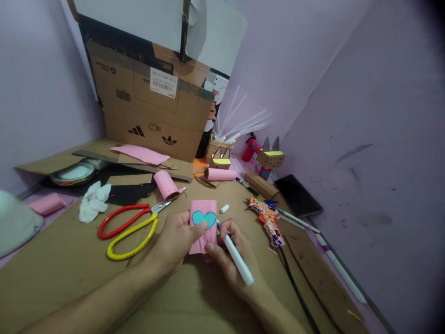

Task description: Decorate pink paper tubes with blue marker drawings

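Note:
My left hand (179, 239) grips a pink paper piece (199, 243), its thumb pressed on a blue heart (204, 218) on the front. Whether the pink piece is flat or a roll I cannot tell. In my right hand (238, 257) is a white marker (238, 260), uncapped, its blue tip end beside the heart's right edge. The right thumb touches the lower edge of the pink piece. A small white cap (224, 208) lies just beyond it. To the left rest scissors (153, 213) with one red and one yellow handle, blades apart.
Pink paper tubes (167, 184) and a crumpled tissue (94, 202) lie behind. A glue gun (267, 220) with a flowered cover and black cord is at right, near a dark tablet (298, 195). A large cardboard box (149, 106) and a cat-eared cardboard figure (271, 157) stand at the back.

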`<state>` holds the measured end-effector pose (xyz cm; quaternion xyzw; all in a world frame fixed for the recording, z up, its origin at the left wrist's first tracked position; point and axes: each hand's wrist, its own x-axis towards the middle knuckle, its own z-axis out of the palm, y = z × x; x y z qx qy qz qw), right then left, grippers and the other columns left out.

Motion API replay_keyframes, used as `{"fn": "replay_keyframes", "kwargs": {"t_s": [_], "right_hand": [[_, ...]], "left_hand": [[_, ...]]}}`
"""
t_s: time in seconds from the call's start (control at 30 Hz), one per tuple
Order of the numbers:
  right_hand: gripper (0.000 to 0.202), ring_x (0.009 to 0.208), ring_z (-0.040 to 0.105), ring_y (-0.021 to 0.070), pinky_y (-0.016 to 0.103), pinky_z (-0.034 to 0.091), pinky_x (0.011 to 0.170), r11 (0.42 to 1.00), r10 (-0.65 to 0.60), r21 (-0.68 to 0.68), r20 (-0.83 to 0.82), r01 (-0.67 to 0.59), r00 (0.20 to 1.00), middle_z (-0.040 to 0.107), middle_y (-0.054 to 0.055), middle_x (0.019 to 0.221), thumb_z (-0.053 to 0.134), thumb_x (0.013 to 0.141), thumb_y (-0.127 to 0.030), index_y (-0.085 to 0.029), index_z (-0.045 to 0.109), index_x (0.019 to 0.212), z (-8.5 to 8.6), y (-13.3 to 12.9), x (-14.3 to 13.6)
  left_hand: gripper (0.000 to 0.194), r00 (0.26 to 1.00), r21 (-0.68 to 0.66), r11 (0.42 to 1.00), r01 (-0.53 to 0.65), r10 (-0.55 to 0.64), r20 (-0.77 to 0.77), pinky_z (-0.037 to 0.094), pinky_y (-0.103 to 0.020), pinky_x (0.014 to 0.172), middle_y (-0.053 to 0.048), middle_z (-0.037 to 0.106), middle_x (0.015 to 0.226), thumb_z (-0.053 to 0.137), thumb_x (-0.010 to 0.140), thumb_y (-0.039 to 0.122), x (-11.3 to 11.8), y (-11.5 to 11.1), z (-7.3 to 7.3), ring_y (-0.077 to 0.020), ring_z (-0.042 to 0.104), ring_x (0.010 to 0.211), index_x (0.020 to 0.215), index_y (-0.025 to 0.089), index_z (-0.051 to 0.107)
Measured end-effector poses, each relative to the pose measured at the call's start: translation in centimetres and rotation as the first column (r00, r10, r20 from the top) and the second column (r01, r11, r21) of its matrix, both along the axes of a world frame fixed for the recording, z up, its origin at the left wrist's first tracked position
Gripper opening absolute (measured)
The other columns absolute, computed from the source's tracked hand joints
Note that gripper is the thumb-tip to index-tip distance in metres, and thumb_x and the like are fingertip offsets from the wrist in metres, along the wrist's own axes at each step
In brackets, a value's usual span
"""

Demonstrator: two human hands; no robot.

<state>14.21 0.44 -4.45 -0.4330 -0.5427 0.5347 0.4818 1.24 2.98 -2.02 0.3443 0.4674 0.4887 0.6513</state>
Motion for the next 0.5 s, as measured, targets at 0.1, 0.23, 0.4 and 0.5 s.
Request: {"fn": "replay_keyframes", "kwargs": {"t_s": [0.1, 0.23, 0.4, 0.5], "right_hand": [[0.032, 0.053, 0.058, 0.0123, 0.024, 0.049, 0.052, 0.995, 0.083, -0.047, -0.065, -0.087, 0.994, 0.049, -0.008, 0.064, 0.072, 0.068, -0.025, -0.024, 0.040, 0.074, 0.1, 0.1, 0.6], [0.033, 0.053, 0.063, 0.0159, 0.028, 0.050, 0.050, 0.974, 0.088, -0.192, -0.170, -0.120, 0.982, 0.056, -0.007, 0.063, 0.068, 0.072, -0.039, -0.025, 0.039, 0.079, 0.4, 0.6, 1.1], [0.034, 0.057, 0.065, 0.0177, 0.028, 0.051, 0.051, 0.977, -0.081, -0.210, -0.222, 0.033, 0.972, 0.062, -0.006, 0.062, 0.069, 0.071, -0.040, -0.025, 0.039, 0.078, 0.7, 1.2, 1.1], [0.034, 0.061, 0.066, 0.0189, 0.029, 0.052, 0.053, 0.974, -0.146, -0.206, -0.240, 0.097, 0.960, 0.064, -0.004, 0.061, 0.069, 0.071, -0.040, -0.025, 0.039, 0.078, 0.8, 1.4, 1.4]], "left_hand": [[0.023, 0.999, -0.036, 0.999, -0.029, 0.030, 0.027, 0.042, -0.023, 0.044, 0.000, 0.061, 0.049, 0.077, 0.048, 0.026, -0.2, 0.3, 0.2, -0.0112, 0.052, 0.043, 0.054, 0.013, 0.059], [0.022, 0.997, -0.051, 0.998, -0.041, 0.044, 0.060, 0.044, -0.022, 0.046, -0.001, 0.062, 0.049, 0.076, 0.049, 0.025, -0.4, 0.5, 0.6, -0.0110, 0.053, 0.045, 0.053, 0.012, 0.059], [0.022, 0.991, -0.081, 0.997, -0.017, 0.028, 0.130, 0.049, -0.024, 0.056, 0.000, 0.065, 0.057, 0.078, 0.050, 0.023, -0.4, 0.3, 0.9, -0.0128, 0.059, 0.055, 0.062, 0.012, 0.063], [0.022, 0.988, -0.089, 0.996, 0.008, 0.006, 0.154, 0.050, -0.023, 0.056, 0.000, 0.065, 0.057, 0.079, 0.051, 0.022, -0.4, 0.3, 1.0, -0.0124, 0.059, 0.055, 0.063, 0.012, 0.064]]}}
